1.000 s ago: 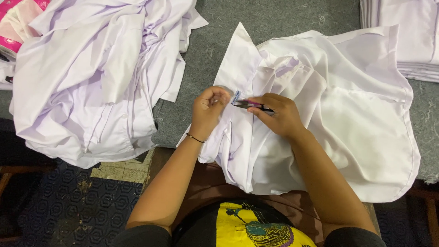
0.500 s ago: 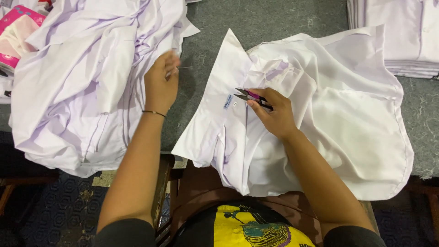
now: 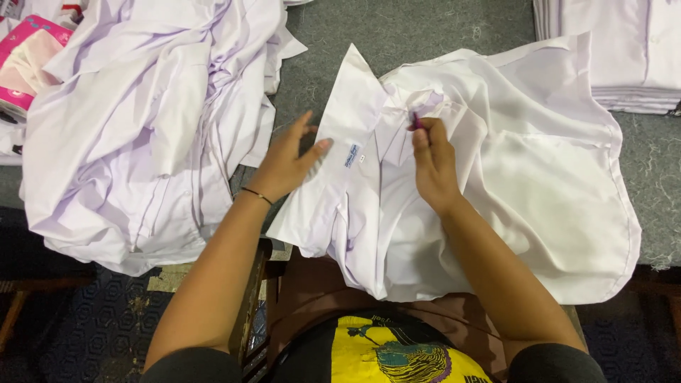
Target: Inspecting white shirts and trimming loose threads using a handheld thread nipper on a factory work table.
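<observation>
Head view: my left hand (image 3: 287, 162) lies spread, fingers open, thumb tip resting on the collar of the white shirt (image 3: 489, 177) spread across the grey table (image 3: 397, 32). My right hand (image 3: 433, 164) is closed around a small pink-handled tool (image 3: 416, 120) at the shirt's neckline. Heaped shirts (image 3: 142, 120) lie left.

Small white label (image 3: 352, 155) on collar; pink package (image 3: 28, 60) — far left.

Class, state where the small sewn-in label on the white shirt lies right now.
In the head view, the label sits on the collar of the white shirt, left of centre, just right of the left hand thumb.
</observation>
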